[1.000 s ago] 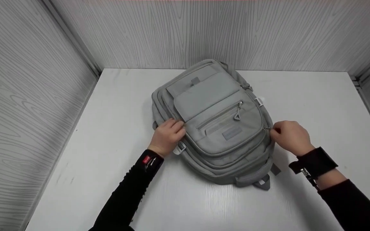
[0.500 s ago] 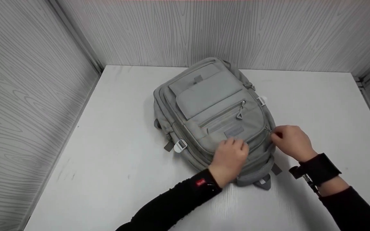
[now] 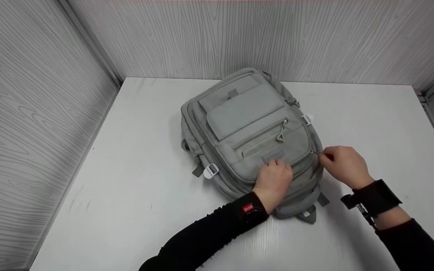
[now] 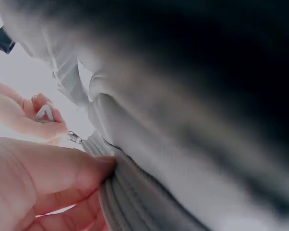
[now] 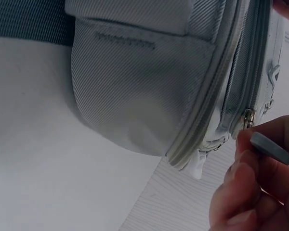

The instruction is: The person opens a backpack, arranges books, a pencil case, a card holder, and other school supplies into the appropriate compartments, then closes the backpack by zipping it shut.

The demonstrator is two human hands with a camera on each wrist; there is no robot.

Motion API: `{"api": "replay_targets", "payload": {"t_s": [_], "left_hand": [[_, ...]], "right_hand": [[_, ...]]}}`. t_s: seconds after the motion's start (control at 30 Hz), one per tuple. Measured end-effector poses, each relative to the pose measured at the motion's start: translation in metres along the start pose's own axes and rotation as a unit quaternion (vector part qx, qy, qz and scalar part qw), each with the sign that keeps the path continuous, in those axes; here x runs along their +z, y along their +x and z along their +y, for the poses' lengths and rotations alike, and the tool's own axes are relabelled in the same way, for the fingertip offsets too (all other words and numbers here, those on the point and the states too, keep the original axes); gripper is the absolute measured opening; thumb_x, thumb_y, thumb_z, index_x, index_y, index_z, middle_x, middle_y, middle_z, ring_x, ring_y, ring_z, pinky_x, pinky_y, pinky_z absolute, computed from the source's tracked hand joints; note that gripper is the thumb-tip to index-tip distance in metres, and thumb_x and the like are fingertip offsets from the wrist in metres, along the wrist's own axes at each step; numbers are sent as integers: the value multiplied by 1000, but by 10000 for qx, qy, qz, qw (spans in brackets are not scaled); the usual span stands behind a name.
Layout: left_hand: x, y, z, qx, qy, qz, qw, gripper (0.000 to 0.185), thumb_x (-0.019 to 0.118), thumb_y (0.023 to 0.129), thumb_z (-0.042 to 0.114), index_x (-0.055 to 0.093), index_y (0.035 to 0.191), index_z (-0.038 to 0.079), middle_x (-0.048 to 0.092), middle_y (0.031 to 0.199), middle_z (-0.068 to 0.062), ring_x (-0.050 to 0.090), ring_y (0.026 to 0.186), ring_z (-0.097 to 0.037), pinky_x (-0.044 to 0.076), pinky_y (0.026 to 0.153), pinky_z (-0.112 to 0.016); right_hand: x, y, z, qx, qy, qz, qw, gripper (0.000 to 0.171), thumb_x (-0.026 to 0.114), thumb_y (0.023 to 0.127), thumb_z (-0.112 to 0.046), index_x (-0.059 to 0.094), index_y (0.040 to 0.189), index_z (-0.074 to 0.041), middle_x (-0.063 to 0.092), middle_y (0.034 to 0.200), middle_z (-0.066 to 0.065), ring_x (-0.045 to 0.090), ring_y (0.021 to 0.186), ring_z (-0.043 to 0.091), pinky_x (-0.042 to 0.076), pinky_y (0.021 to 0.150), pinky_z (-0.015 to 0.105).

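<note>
The pale grey fabric backpack [image 3: 252, 139] lies flat on its back on the white wood-grain desk [image 3: 126, 188], front pockets up, with a diagonal zip across the middle pocket and white plastic buckles at its sides. The left hand [image 3: 275, 180] rests on the lower front pocket, fingers lightly bent and pressing the cloth, gripping nothing. Just beside it, at the bag's edge, the right hand [image 3: 343, 163] pinches the grey zipper pull tab [image 5: 270, 148] between thumb and fingers.

The head view shows the whole bag; only the right wrist view shows the flat grey tab and the small metal slider [image 5: 249, 118] on the zip track. The left wrist view, mostly blurred, shows the left thumb [image 4: 62, 166] against the seam.
</note>
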State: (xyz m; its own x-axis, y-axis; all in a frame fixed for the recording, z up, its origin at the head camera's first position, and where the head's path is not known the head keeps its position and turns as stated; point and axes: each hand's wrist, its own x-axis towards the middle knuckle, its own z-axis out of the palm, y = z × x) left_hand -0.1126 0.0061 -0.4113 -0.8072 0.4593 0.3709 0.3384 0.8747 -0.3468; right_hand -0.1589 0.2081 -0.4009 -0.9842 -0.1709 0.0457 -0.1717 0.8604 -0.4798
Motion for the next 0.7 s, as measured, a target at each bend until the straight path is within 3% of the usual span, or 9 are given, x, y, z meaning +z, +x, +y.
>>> {"api": "replay_targets", "payload": {"t_s": [0.13, 0.3, 0.43, 0.57, 0.7], "left_hand": [[-10, -6, -10, 551, -98, -140, 9983, 7, 70, 83, 21, 71, 77, 25, 65, 75, 12, 58, 67, -2, 48, 51, -16], [-20, -18, -25, 1090, -370, -394, 9926, 9, 74, 81, 32, 72, 78, 24, 66, 77, 11, 60, 68, -3, 50, 51, -17], [-23, -29, -37, 1408, -458, -419, 9881, 3, 72, 83, 25, 73, 80, 25, 65, 78, 11, 60, 68, -3, 50, 50, -17], [-23, -37, -49, 1688, -569, -358, 9834, 10, 70, 82, 15, 74, 84, 24, 66, 78, 11, 61, 66, -2, 50, 49, -17], [-20, -43, -61, 1942, -815, 33, 9776, 13, 70, 80, 12, 73, 79, 24, 65, 74, 11, 59, 63, -3, 49, 49, -17]], "right_hand": [[1, 3, 2, 13, -102, 42, 9999, 27, 54, 87, -11, 58, 61, -14, 48, 56, -2, 41, 51, 13, 30, 45, 27], [0, 12, 1, -47, -221, -42, 9997, 28, 55, 88, -13, 58, 60, -13, 47, 55, -2, 41, 51, 14, 29, 45, 28], [-4, 24, -2, -120, -446, -227, 9987, 27, 55, 89, -16, 60, 63, -12, 49, 57, -1, 44, 53, 15, 30, 45, 28], [-7, 40, -9, -327, -759, -342, 9960, 25, 55, 89, -17, 62, 66, -11, 54, 61, 1, 48, 56, 18, 32, 46, 29], [-6, 58, -17, -569, -1040, -310, 9925, 26, 55, 89, -14, 60, 64, -11, 55, 61, 3, 49, 55, 19, 32, 45, 29]]}}
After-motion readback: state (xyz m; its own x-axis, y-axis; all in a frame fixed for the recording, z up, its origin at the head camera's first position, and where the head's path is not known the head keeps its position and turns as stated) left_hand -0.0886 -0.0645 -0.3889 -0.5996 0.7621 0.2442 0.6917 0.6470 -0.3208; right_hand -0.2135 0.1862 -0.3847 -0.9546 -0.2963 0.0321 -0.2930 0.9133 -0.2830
